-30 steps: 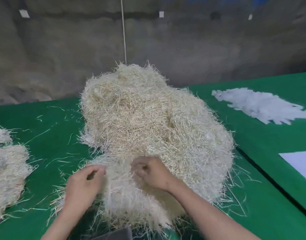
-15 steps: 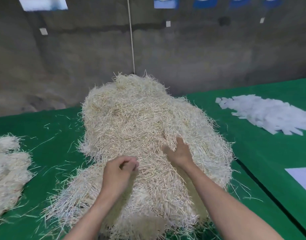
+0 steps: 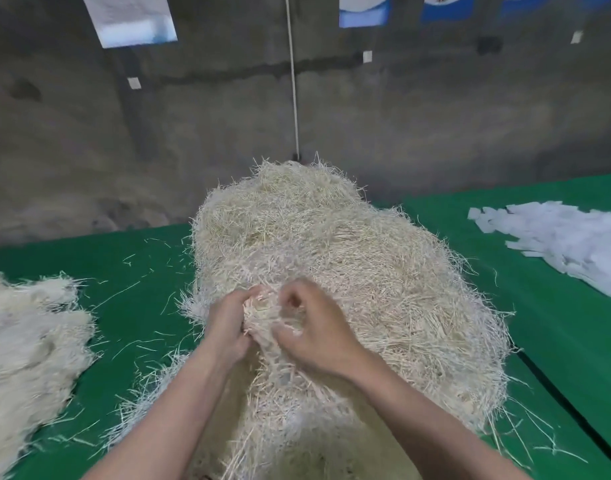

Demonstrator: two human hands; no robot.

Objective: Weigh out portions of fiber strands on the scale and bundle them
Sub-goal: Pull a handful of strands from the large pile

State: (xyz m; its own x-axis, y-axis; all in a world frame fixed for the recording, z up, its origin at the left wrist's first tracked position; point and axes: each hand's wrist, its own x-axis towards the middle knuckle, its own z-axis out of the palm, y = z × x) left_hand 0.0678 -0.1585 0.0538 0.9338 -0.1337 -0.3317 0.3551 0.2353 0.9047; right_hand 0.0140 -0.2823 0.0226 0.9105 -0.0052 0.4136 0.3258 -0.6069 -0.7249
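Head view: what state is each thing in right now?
Large pale fibre pile, heaped loose on green table cloth.
Small fibre tuft, gathered at the pile's near side.
Left hand, grips the tuft.
Right hand, curled on the tuft, blurred.
Whitish fibre heap at left, untouched.
White paper strips, scattered, far right.

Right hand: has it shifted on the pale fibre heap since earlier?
Yes: right hand slid left across the big pale fibre heap, meeting the left hand.

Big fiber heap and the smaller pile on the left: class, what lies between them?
Head view: a strip of green table cover strewn with loose fiber strands, nothing else.
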